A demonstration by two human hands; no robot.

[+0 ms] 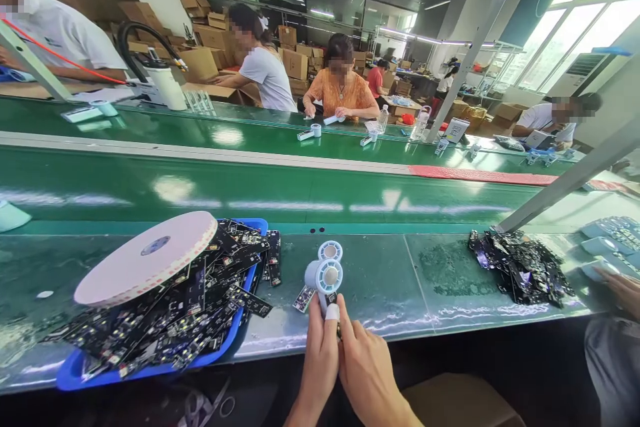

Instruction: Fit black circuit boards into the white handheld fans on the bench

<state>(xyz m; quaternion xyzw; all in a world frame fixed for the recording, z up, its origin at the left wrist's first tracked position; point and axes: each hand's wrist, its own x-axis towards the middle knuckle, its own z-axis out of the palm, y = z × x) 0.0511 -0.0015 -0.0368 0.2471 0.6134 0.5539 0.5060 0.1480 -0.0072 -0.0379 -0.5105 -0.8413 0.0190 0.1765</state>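
Observation:
My left hand (pixel 320 343) is wrapped round the handle of a light-blue handheld fan (pixel 324 276) near the table's front edge. A white cover sits on my left thumb, which presses on the handle. My right hand (pixel 369 361) closes on the same handle from the right, its fingertips beside a small dark part there. Both palms hide most of the handle. Just beyond the held fan, a second light-blue fan (pixel 330 251) lies on the table. A small circuit board (pixel 303 298) shows to the left of my fingers.
A blue tray (pixel 235 340) heaped with black circuit boards (pixel 165 320) stands left, a large white reel (pixel 150 253) on top. More boards (pixel 523 270) are piled right, near a neighbour's hand (pixel 620 290) and light-blue parts (pixel 613 243). Beyond the green conveyor (pixel 280 190), people work.

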